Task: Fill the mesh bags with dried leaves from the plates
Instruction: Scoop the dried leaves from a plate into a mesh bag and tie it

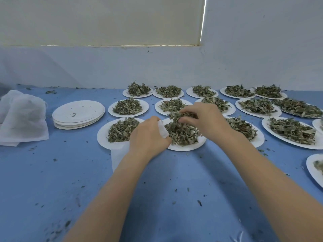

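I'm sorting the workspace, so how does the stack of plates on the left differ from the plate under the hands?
The stack of plates is several piled together, bare but for crumbs; the plate under the hands is single, heaped with dried leaves. No hand touches the stack. Both are white, round, on the blue table.

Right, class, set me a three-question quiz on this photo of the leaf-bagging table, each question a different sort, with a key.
1. True or false: the stack of empty white paper plates sits on the blue table left of the plates heaped with dried green leaves.
2. What does the left hand grip?
A. a spoon
B. the white mesh bag
C. an empty plate
3. Fill in: the right hand pinches a clump of dried ____ above the white paper plate.

Key
1. True
2. B
3. Leaves; the pile of white mesh bags lies at the far left.
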Demonstrator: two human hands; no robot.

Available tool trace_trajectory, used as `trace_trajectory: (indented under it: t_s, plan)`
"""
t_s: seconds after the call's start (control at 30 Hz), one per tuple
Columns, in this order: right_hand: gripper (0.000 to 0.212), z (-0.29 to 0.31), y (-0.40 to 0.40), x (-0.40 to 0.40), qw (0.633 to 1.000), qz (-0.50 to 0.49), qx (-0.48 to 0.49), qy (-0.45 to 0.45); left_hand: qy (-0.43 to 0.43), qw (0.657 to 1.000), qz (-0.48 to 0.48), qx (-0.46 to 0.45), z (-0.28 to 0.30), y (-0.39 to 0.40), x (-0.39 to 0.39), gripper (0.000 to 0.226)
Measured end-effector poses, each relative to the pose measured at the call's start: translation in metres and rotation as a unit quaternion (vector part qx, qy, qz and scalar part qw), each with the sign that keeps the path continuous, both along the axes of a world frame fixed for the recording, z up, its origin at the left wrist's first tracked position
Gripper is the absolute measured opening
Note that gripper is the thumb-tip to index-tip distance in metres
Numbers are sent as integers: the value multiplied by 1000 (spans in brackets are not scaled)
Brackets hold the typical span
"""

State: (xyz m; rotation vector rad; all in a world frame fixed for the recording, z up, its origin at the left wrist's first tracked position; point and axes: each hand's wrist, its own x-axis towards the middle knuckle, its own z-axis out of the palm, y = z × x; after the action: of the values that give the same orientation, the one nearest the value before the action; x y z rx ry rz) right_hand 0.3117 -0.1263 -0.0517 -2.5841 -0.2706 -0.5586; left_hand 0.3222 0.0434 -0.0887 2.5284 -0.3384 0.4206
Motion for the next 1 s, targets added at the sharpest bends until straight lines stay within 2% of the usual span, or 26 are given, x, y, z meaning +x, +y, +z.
trace_trajectory:
  t_s: [0.1, 0.23, 0.4, 0.6, 0.7, 0.83, 0.9, 1.0]
  plan:
    - [26, 5, 1, -5, 999, 33, -26, -32, 3, 1000, -8, -3, -1, -1, 1, 43]
    - [22, 4, 10, -9, 993, 73, -93, -12, 4, 1000, -18, -12, -1, -3, 2, 39]
    - [25, -1, 22, -6, 983, 52, -174, 14, -17, 999, -28, -31, -2, -8, -1, 40]
    - [31, -1, 25, -12, 994, 65, -82, 16, -28, 999, -33, -14, -4, -8, 0, 44]
    - [39, 1, 22, -17, 995, 67, 47, 50, -30, 999, -33, -8, -3, -8, 1, 44]
    - [32, 2, 17, -19, 970, 99, 193, 115, -28, 999, -38, -24, -4, -9, 0, 42]
    - [29, 1, 16, -19, 967, 100, 203, 119, -28, 998, -43, -33, -5, -11, -1, 42]
    - [21, -3, 15, -16, 980, 69, 161, 91, -28, 997, -48, -50, -6, -13, -2, 43]
